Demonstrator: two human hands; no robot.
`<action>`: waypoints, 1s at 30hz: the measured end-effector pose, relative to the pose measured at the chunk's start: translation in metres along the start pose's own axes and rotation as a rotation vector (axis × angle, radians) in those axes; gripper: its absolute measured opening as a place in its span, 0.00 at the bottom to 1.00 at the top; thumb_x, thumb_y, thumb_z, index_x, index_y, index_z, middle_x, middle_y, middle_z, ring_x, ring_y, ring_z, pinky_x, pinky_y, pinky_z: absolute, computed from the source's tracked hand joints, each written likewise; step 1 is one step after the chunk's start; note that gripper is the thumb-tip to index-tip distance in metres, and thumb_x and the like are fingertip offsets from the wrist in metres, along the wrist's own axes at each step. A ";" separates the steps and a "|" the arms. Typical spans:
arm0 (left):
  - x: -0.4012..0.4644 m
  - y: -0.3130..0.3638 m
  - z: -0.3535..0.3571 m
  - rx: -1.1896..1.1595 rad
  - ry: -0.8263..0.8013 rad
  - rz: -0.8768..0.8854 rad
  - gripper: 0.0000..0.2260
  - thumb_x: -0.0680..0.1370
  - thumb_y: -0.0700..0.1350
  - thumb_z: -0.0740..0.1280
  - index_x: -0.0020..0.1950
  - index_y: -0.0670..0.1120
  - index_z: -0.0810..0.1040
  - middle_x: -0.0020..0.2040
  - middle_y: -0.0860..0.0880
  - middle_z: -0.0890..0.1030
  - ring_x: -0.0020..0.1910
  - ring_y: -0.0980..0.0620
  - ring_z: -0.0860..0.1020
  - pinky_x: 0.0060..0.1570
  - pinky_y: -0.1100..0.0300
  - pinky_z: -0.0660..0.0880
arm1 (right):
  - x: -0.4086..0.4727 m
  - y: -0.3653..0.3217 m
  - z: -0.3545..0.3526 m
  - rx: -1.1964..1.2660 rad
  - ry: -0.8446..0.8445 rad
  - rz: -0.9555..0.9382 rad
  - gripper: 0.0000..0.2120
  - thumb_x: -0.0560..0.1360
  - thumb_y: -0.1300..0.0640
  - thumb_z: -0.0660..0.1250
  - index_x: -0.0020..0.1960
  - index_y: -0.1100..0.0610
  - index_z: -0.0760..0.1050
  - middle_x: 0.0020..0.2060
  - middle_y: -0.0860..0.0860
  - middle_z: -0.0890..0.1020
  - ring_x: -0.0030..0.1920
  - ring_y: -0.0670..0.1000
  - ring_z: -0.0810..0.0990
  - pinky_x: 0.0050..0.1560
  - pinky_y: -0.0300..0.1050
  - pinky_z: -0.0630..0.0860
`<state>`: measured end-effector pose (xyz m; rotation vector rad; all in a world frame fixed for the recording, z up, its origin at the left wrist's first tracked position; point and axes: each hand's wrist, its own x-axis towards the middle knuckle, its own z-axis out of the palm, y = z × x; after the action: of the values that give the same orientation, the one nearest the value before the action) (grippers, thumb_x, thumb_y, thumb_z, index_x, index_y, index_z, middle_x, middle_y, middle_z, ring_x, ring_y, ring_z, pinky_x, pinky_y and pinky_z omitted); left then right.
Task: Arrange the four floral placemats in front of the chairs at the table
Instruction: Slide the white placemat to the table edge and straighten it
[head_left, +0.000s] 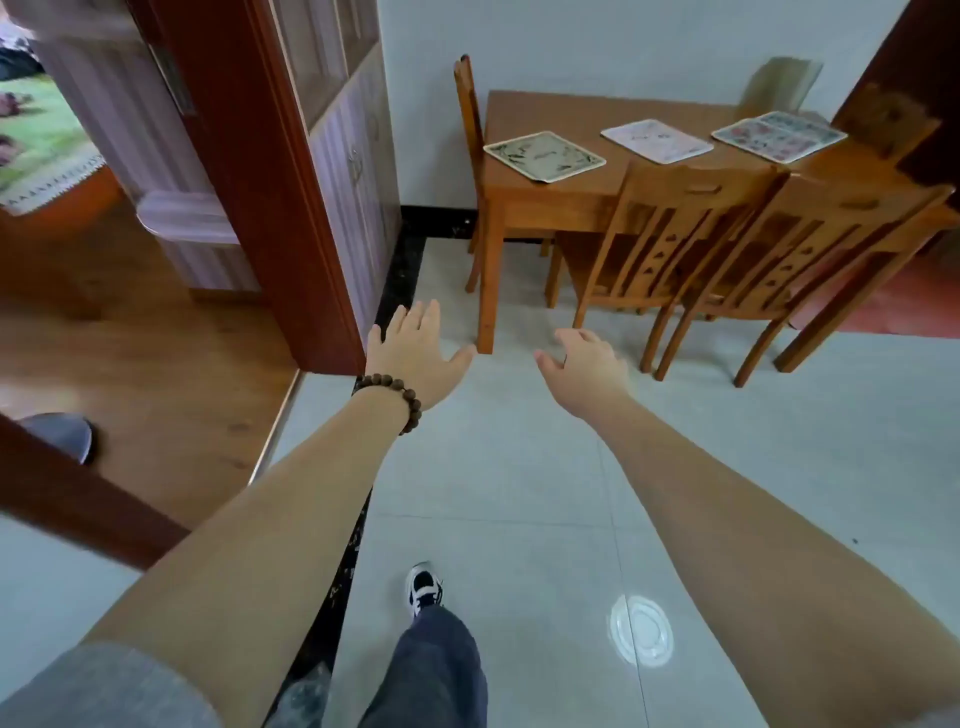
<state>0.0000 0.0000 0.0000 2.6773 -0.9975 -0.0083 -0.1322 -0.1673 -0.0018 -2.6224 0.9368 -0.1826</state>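
Note:
A wooden table (550, 111) stands against the far wall. On it lie a green-bordered placemat (544, 156) at the left end, a pale pink placemat (656, 140) in the middle, and two overlapping red-floral placemats (779, 135) at the right. My left hand (413, 358), with a bead bracelet on the wrist, and my right hand (584, 371) reach forward over the floor, both open and holding nothing, well short of the table.
Two wooden chairs (691, 234) are pushed in on the near side and one chair (467, 109) stands at the left end. A red-brown door frame (270, 208) and a cabinet (332, 130) stand at the left. My foot (423, 587) is on grey floor tiles.

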 end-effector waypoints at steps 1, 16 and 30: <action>0.017 -0.007 0.001 0.005 -0.011 -0.002 0.35 0.77 0.64 0.53 0.78 0.47 0.51 0.78 0.47 0.55 0.76 0.47 0.51 0.72 0.43 0.49 | 0.018 -0.005 0.004 0.008 -0.005 -0.006 0.25 0.79 0.42 0.55 0.71 0.53 0.65 0.69 0.53 0.69 0.68 0.58 0.66 0.64 0.56 0.64; 0.308 -0.100 -0.005 0.022 -0.062 0.008 0.36 0.77 0.66 0.53 0.78 0.48 0.49 0.78 0.47 0.54 0.77 0.46 0.49 0.73 0.43 0.49 | 0.312 -0.096 0.022 0.002 0.010 0.006 0.24 0.79 0.43 0.56 0.70 0.54 0.67 0.69 0.53 0.70 0.68 0.57 0.67 0.67 0.57 0.63; 0.579 -0.115 0.055 0.041 -0.074 0.049 0.37 0.75 0.67 0.52 0.78 0.49 0.48 0.78 0.47 0.55 0.76 0.46 0.50 0.72 0.44 0.49 | 0.566 -0.081 0.057 -0.010 -0.014 0.071 0.24 0.80 0.43 0.55 0.70 0.55 0.66 0.68 0.55 0.70 0.68 0.58 0.65 0.67 0.56 0.62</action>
<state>0.5084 -0.3028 -0.0300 2.7061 -1.0971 -0.0780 0.3666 -0.4519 -0.0229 -2.5916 1.0262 -0.1422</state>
